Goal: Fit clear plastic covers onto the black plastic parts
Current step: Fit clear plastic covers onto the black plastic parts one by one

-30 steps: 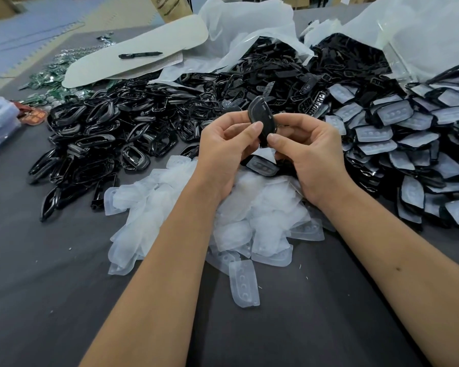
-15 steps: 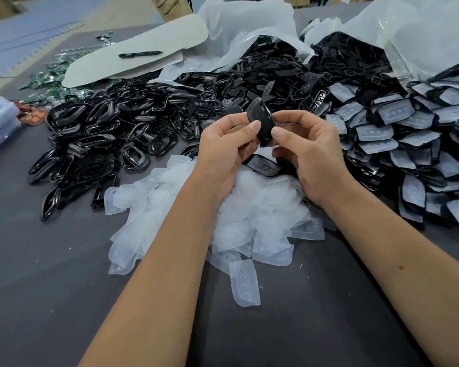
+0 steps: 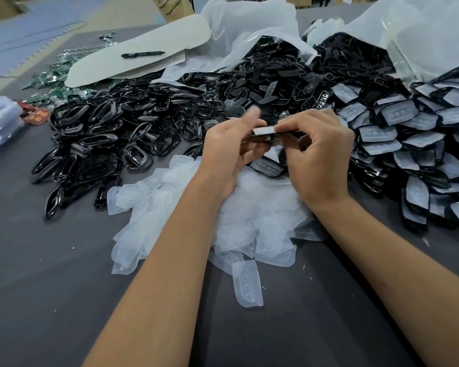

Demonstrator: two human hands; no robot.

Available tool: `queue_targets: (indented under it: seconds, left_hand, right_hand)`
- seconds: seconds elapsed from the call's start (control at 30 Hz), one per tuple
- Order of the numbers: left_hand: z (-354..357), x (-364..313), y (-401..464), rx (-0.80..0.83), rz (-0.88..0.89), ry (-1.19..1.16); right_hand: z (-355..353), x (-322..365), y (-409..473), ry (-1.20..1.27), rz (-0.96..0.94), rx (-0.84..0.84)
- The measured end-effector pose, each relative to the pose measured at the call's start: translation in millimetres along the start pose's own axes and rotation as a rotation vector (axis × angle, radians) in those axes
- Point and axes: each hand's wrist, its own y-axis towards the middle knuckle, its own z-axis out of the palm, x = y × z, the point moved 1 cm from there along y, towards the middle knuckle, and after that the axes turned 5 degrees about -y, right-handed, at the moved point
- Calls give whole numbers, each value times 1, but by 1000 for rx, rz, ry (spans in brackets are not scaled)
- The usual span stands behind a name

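Fingers of my right hand point(image 3: 319, 157) and left hand point(image 3: 229, 152) pinch one flat black plastic part point(image 3: 265, 133) above the heap of clear plastic covers point(image 3: 249, 215) on my grey table point(image 3: 51, 287).

The left hand point(image 3: 231, 149) has motion-blurred fingertips, both hands hide most of the black part point(image 3: 263, 135) between them, the forearms cover much of the clear covers point(image 3: 149, 205), and the bags point(image 3: 421, 30) and covered parts point(image 3: 421, 144) run off the frame's edges.
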Motion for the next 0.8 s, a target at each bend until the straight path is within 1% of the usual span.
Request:
queue_targets:
  seconds: [0.07, 0.17, 0.2, 0.27, 0.33, 0.43, 0.6, 0.8]
  left_hand:
    - [0, 3, -1, 3, 44, 42]
    - [-2, 6, -2, 6, 95, 36]
    - [-2, 6, -2, 18, 114, 26]
    - [-1, 6, -3, 37, 145, 30]
    - [0, 6, -4, 48, 172, 45]
    - [0, 7, -4, 68, 189, 48]
    - [2, 8, -4, 67, 193, 25]
    - [1, 10, -3, 78, 207, 7]
  right_hand:
    - [0, 1, 0, 27, -15, 6]
    - [-1, -1, 2, 116, 71, -7]
    - [-1, -4, 2, 163, 142, 7]
    - [2, -8, 4, 346, 338, 96]
    - [4, -11, 3, 511, 452, 185]
    - [6, -12, 3, 526, 427, 231]
    - [5, -12, 3, 531, 423, 210]
    - [3, -9, 4, 576, 465, 211]
